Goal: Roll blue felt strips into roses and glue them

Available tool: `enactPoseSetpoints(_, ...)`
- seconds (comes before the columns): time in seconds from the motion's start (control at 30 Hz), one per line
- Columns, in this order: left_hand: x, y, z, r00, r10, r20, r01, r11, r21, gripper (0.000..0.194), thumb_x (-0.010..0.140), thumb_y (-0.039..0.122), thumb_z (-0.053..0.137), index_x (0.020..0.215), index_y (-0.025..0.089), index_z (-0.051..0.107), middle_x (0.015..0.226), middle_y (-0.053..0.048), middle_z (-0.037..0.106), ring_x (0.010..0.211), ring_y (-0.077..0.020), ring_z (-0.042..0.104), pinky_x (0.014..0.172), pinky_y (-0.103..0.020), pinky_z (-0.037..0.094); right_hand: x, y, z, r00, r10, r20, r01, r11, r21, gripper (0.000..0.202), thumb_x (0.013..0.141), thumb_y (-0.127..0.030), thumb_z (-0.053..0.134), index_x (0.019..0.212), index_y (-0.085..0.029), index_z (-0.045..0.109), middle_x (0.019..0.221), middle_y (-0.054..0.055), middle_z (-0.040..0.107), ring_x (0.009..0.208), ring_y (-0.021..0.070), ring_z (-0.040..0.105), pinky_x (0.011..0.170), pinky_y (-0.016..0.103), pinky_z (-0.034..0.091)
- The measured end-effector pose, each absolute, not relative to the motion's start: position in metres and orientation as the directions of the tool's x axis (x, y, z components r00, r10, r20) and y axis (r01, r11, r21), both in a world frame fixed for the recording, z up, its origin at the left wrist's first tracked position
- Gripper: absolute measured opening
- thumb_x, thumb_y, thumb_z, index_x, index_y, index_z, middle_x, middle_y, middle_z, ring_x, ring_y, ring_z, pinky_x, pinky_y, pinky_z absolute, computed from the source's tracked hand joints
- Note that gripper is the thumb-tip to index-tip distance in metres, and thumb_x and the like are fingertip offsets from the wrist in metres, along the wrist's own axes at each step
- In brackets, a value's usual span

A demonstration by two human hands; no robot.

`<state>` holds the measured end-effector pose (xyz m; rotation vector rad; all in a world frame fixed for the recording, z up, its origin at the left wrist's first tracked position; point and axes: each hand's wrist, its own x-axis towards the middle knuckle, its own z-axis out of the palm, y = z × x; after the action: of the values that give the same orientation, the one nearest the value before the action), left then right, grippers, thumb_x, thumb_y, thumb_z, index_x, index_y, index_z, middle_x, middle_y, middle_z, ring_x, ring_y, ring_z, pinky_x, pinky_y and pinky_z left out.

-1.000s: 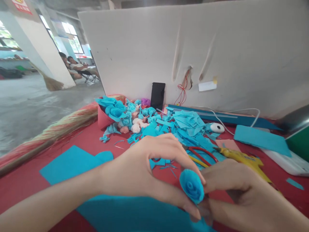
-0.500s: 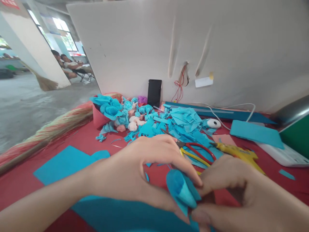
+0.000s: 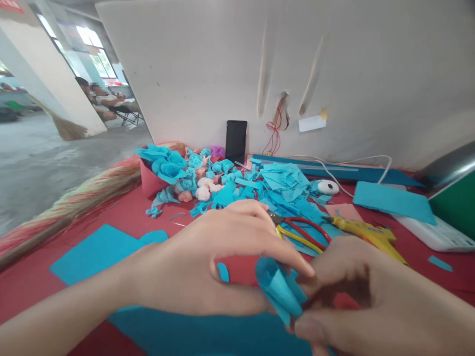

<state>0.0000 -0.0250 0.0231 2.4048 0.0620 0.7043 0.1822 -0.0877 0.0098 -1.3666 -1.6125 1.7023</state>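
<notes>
One blue paper flower [image 3: 281, 290], over the worktop [image 3: 115, 211].
I find right fingers [image 3: 309, 327] pinching its base; left fingers [image 3: 287, 253] curve round it, grip uncertain. One red holder [image 3: 150, 183] contains blue flowers [image 3: 167, 165], number unclear. Scissors [image 3: 286, 221]: one pair. Glue gun [image 3: 365, 232]: one.

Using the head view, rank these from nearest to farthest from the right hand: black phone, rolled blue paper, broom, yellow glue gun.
1. Rolled blue paper: at the fingertips of the right hand.
2. Yellow glue gun: on the red table, just beyond that hand.
3. Black phone: upright by the white panel, ahead and left.
4. Broom: far left, beside the pillar.
</notes>
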Motion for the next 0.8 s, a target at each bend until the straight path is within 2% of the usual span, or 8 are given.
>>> enactPoseSetpoints(0.13, 0.0007, -0.0227, 0.0230, 0.843, 0.183, 0.505, -0.152, -0.820, 0.551, 0.017, 0.073, 0.011, 0.065, 0.089, 0.010, 0.061, 0.085, -0.002, 0.070, 0.076, -0.0095, 0.058, 0.085, -0.024, 0.041, 0.1816, -0.0885, 0.0097, -0.453, 0.835, -0.314, 0.259, -0.213, -0.942, 0.012, 0.063, -0.022, 0.061, 0.051, -0.022, 0.059, 0.047, -0.006, 0.058, 0.033, 0.0068, 0.045, 0.030, 0.015, 0.036)
enactPoseSetpoints(0.3, 0.0018, -0.0220, 0.0217, 0.834, 0.184, 0.520, -0.154, -0.828, 0.540, 0.019, 0.073, 0.012, 0.066, 0.090, 0.014, 0.059, 0.086, 0.000, 0.070, 0.076, -0.0087, 0.059, 0.085, -0.024, 0.043, 0.1807, -0.0911, 0.0107, -0.464, 0.830, -0.310, 0.313, -0.173, -0.934, 0.013, 0.062, -0.027, 0.058, 0.051, -0.021, 0.056, 0.045, -0.005, 0.055, 0.033, 0.0076, 0.043, 0.030, 0.017, 0.031)
enactPoseSetpoints(0.37, 0.0010, -0.0232, 0.0221, 0.835, 0.174, 0.522, -0.151, -0.840, 0.522, 0.016, 0.074, 0.012, 0.065, 0.088, 0.016, 0.058, 0.084, 0.001, 0.069, 0.074, -0.0079, 0.060, 0.085, -0.024, 0.044, 0.1809, -0.0922, 0.0100, -0.432, 0.836, -0.339, 0.362, -0.184, -0.914, 0.021, 0.062, -0.029, 0.055, 0.046, -0.020, 0.045, 0.041, -0.005, 0.047, 0.033, 0.0077, 0.039, 0.029, 0.018, 0.024)
enactPoseSetpoints(0.43, -0.0003, -0.0246, 0.0232, 0.844, 0.151, 0.516, -0.150, -0.856, 0.495, 0.014, 0.074, 0.012, 0.065, 0.085, 0.016, 0.057, 0.081, 0.002, 0.069, 0.073, -0.0072, 0.060, 0.085, -0.024, 0.044, 0.1814, -0.0932, 0.0095, -0.442, 0.829, -0.343, 0.370, -0.180, -0.911, 0.029, 0.063, -0.030, 0.054, 0.044, -0.020, 0.034, 0.039, -0.006, 0.033, 0.033, 0.0062, 0.031, 0.029, 0.019, 0.016)
enactPoseSetpoints(0.53, -0.0011, -0.0259, 0.0254, 0.854, 0.120, 0.506, -0.146, -0.878, 0.455, 0.015, 0.072, 0.009, 0.067, 0.080, 0.016, 0.057, 0.078, 0.003, 0.067, 0.073, -0.0066, 0.060, 0.085, -0.023, 0.043, 0.1813, -0.0943, 0.0110, -0.476, 0.812, -0.339, 0.350, -0.179, -0.920, 0.030, 0.063, -0.027, 0.052, 0.045, -0.020, 0.029, 0.042, -0.006, 0.022, 0.035, 0.0057, 0.020, 0.029, 0.020, 0.013)
enactPoseSetpoints(0.67, 0.0007, -0.0255, 0.0270, 0.851, 0.104, 0.515, -0.137, -0.902, 0.410, 0.012, 0.072, 0.010, 0.066, 0.078, 0.017, 0.057, 0.076, 0.003, 0.067, 0.072, -0.0070, 0.059, 0.084, -0.024, 0.043, 0.1800, -0.0941, 0.0116, -0.498, 0.796, -0.345, 0.315, -0.204, -0.927, 0.026, 0.061, -0.023, 0.049, 0.046, -0.020, 0.028, 0.043, -0.007, 0.020, 0.036, 0.0058, 0.018, 0.029, 0.020, 0.011)
enactPoseSetpoints(0.77, 0.0013, -0.0248, 0.0268, 0.845, 0.093, 0.526, -0.139, -0.913, 0.384, 0.013, 0.071, 0.012, 0.068, 0.076, 0.017, 0.058, 0.074, 0.004, 0.068, 0.071, -0.0076, 0.059, 0.086, -0.025, 0.043, 0.1822, -0.0945, 0.0074, -0.525, 0.775, -0.351, 0.315, -0.207, -0.926, 0.022, 0.064, -0.023, 0.054, 0.048, -0.019, 0.039, 0.042, -0.007, 0.032, 0.036, 0.0054, 0.032, 0.031, 0.018, 0.018)
enactPoseSetpoints(0.8, 0.0011, -0.0247, 0.0265, 0.842, 0.090, 0.532, -0.139, -0.916, 0.376, 0.013, 0.070, 0.012, 0.069, 0.075, 0.017, 0.058, 0.073, 0.004, 0.068, 0.070, -0.0077, 0.058, 0.087, -0.026, 0.042, 0.1835, -0.0948, 0.0059, -0.506, 0.782, -0.364, 0.344, -0.203, -0.916, 0.020, 0.066, -0.025, 0.057, 0.051, -0.019, 0.045, 0.044, -0.007, 0.041, 0.038, 0.0058, 0.037, 0.033, 0.016, 0.024)
